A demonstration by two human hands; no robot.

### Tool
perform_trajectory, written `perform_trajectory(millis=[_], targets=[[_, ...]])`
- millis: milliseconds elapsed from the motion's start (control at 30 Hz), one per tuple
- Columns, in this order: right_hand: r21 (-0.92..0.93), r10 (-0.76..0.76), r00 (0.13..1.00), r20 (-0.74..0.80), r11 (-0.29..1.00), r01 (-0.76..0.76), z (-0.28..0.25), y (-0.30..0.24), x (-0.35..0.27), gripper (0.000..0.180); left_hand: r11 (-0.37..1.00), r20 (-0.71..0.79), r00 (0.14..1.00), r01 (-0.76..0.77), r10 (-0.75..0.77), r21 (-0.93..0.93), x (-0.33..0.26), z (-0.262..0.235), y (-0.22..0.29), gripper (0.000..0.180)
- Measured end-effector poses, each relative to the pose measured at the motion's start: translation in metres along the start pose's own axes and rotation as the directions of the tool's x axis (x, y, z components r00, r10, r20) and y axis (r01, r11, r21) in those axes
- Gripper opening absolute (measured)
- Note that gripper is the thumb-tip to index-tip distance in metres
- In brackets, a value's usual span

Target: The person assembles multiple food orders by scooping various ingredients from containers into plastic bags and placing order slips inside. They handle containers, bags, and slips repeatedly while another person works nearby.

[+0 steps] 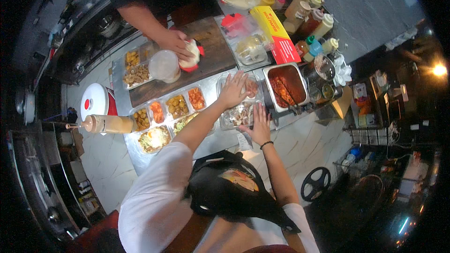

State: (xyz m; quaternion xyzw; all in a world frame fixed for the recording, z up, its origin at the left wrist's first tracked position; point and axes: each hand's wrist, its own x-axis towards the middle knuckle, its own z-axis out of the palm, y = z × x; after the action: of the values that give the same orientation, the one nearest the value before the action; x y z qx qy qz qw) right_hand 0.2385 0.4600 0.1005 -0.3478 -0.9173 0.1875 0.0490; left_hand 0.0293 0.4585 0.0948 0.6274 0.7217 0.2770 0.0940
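My left hand (233, 90) lies flat, fingers spread, over the far side of a clear plastic takeout container (228, 121) with food in it. Beside its right edge, my right hand (258, 125) rests with fingers stretched out, also touching the container. Pale and brownish pieces show through the clear plastic; my hands hide part of it, and I cannot tell how the lid sits. To the left stand several open meal trays (177, 106) with fried pieces, red-sauced pieces and shredded vegetables. A steel pan (303, 82) of red-sauced food stands to the right, a utensil in it.
Across the table, a co-worker's hand (176, 44) grips a white-and-red item on a dark wooden board (213, 49). Nearby are a round clear tub (164, 67), a sauce bottle (108, 124), a yellow-and-red box (276, 33) and several squeeze bottles (323, 26).
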Motion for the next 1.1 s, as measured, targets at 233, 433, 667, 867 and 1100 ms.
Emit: perform_trajectory(millis=[233, 433, 667, 867, 1100], targets=[[0.090, 0.018, 1.000, 0.000, 0.996, -0.018, 0.001, 0.001, -0.002, 0.102, 0.958, 0.175, 0.973, -0.190, 0.153, 0.216, -0.078, -0.010, 0.023, 0.106], [0.097, -0.067, 0.996, -0.060, 0.993, 0.073, 0.007, 0.007, -0.003, 0.087, 0.961, 0.238, 0.953, -0.227, 0.186, 0.158, -0.079, -0.012, 0.018, 0.106], [-0.041, -0.068, 0.997, -0.034, 0.997, 0.067, 0.008, 0.018, -0.006, 0.091, 0.960, 0.245, 0.964, -0.161, 0.103, 0.229, -0.079, -0.008, 0.030, 0.099], [0.100, -0.101, 0.994, -0.050, 0.989, 0.105, -0.002, 0.025, -0.012, 0.084, 0.934, 0.168, 0.977, -0.181, 0.134, 0.309, -0.084, -0.008, 0.041, 0.100], [0.366, -0.204, 0.973, -0.106, 0.902, 0.229, -0.041, 0.086, -0.084, 0.080, 0.914, 0.221, 0.963, 0.054, -0.155, 0.402, -0.073, 0.015, 0.079, 0.082]])
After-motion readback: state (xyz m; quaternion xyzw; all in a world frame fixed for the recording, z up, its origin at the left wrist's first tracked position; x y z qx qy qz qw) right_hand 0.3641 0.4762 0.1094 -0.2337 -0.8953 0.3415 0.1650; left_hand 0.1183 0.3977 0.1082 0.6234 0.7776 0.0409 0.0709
